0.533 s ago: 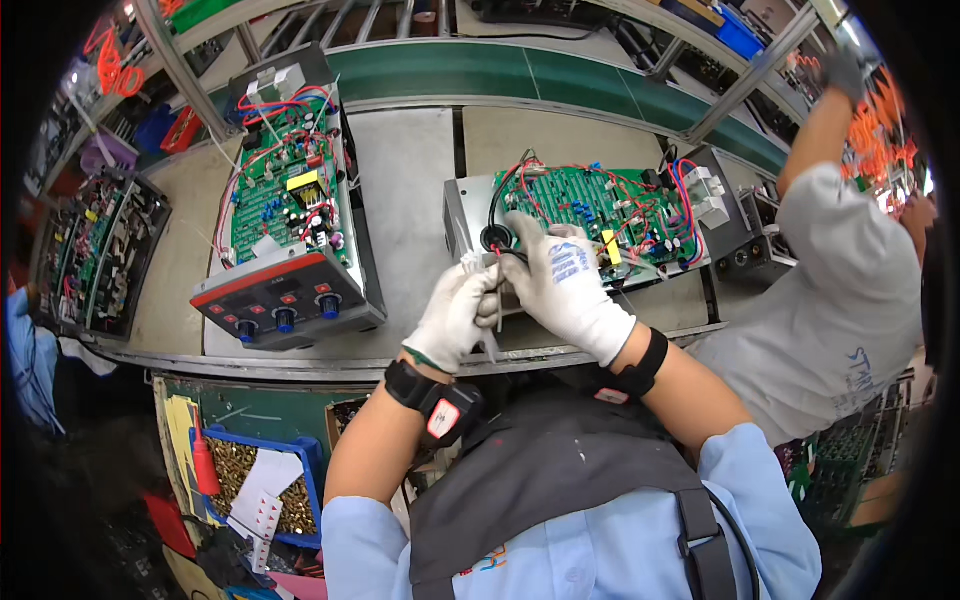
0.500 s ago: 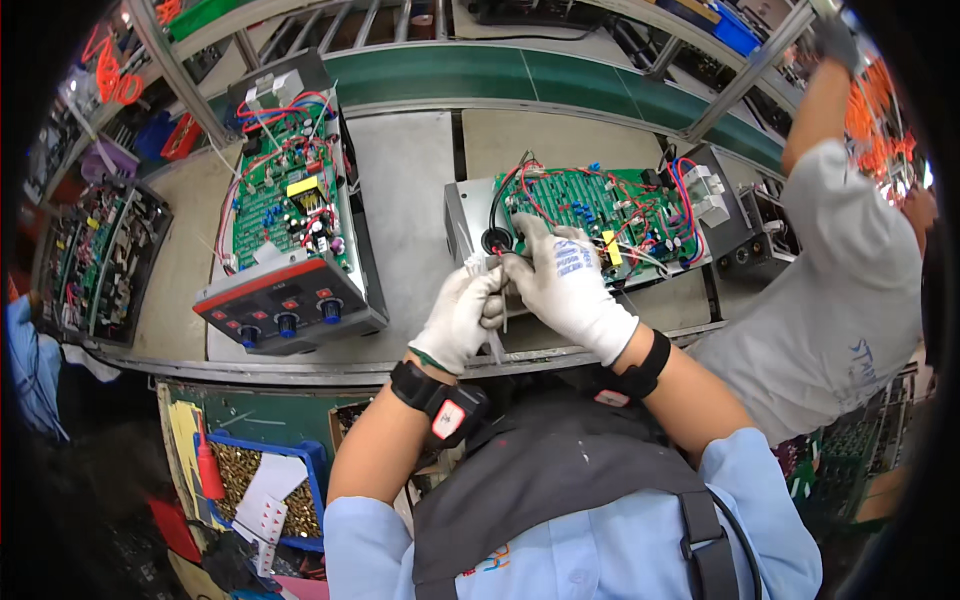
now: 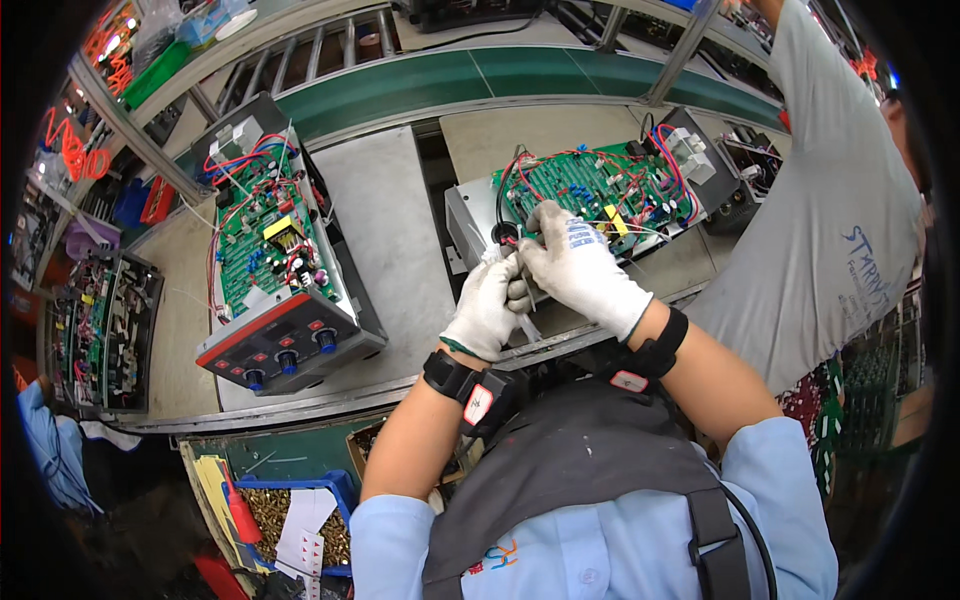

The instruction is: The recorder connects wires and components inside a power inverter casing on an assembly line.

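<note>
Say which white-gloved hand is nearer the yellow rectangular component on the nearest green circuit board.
Right. The right hand is just left of the yellow component; the left hand, farther left.

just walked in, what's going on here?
A person in white gloves is working at the left end of an open metal box with a green circuit board. The left hand grips some whitish strips; the right hand's fingertips meet it beside a black ring. A second open box stands to the left, neither hand on it.
</note>
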Motion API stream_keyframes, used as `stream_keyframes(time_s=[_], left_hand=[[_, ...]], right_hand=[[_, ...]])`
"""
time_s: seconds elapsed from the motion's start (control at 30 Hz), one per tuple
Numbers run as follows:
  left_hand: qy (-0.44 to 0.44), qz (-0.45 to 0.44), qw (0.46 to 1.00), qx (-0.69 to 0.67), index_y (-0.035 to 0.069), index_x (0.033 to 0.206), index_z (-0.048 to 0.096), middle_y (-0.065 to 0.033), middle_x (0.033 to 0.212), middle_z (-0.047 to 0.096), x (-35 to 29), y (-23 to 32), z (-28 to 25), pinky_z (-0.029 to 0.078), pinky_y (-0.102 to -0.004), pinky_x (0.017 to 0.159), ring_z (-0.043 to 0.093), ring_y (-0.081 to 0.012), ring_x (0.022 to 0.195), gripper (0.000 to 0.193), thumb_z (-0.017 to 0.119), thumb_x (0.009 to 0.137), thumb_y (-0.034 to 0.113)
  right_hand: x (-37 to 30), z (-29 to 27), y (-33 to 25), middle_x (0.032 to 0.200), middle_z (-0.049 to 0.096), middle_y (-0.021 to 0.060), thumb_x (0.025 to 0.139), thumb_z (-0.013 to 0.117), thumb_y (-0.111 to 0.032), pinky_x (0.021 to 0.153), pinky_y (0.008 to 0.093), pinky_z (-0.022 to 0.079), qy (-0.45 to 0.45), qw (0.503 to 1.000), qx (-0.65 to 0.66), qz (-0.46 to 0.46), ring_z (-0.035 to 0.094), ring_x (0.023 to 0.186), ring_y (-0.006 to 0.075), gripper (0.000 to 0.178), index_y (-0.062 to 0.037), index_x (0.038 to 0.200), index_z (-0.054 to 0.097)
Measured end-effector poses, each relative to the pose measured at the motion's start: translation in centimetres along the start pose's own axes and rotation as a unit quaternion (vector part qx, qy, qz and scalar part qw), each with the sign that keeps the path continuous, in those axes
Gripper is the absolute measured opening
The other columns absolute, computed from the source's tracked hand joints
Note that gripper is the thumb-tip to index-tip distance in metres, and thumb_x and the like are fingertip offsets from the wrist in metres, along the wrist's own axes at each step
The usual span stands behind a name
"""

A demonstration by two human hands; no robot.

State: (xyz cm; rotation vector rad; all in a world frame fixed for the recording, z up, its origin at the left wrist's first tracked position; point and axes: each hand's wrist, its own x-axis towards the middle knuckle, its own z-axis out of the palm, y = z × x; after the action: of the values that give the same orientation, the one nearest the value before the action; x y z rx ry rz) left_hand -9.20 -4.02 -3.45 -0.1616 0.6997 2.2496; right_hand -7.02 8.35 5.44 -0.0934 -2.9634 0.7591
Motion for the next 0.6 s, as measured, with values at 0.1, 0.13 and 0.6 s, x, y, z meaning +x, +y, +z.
stream_keyframes(time_s=[0.1, 0.13, 0.6], left_hand=[[0.018, -0.011, 0.999, -0.026, 0.010, 0.096, 0.055, 0.0059, 0.071, 0.050, 0.4, -0.4, 0.5, 0.029, -0.0182, 0.040, 0.037, -0.0021, 0.048, 0.009, 0.047, 0.097, 0.009], [0.011, -0.015, 0.999, -0.031, 0.010, 0.096, 0.055, 0.0058, 0.071, 0.050, 0.4, -0.3, 0.4, 0.029, -0.0182, 0.040, 0.037, -0.0021, 0.048, 0.008, 0.047, 0.097, 0.009], [0.006, 0.064, 0.981, 0.180, 0.004, 0.091, 0.061, 0.0032, 0.069, 0.055, 0.4, 0.4, 1.1, 0.026, -0.0181, 0.042, 0.035, -0.0001, 0.047, 0.016, 0.055, 0.096, 0.018]], right_hand=[[0.1, -0.8, 0.3, 0.083, 0.067, 0.0224, 0.087, 0.057, -0.026, 0.074, 0.0401, 0.051, -0.063, 0.994, 0.030, 0.084, 0.067, 0.082, 0.0339, 0.035, 0.0026, 0.106, 0.059], [0.5, -1.4, 0.1, 0.085, 0.067, 0.0226, 0.087, 0.055, -0.029, 0.074, 0.0389, 0.052, -0.108, 0.990, 0.030, 0.087, 0.067, 0.081, 0.0327, 0.036, 0.0029, 0.102, 0.064], [2.0, -1.7, 2.2, 0.086, 0.070, 0.0157, 0.084, 0.055, -0.016, 0.070, 0.0331, 0.052, -0.123, 0.990, 0.068, 0.035, 0.068, 0.076, 0.0228, 0.028, 0.0021, 0.103, 0.066]])
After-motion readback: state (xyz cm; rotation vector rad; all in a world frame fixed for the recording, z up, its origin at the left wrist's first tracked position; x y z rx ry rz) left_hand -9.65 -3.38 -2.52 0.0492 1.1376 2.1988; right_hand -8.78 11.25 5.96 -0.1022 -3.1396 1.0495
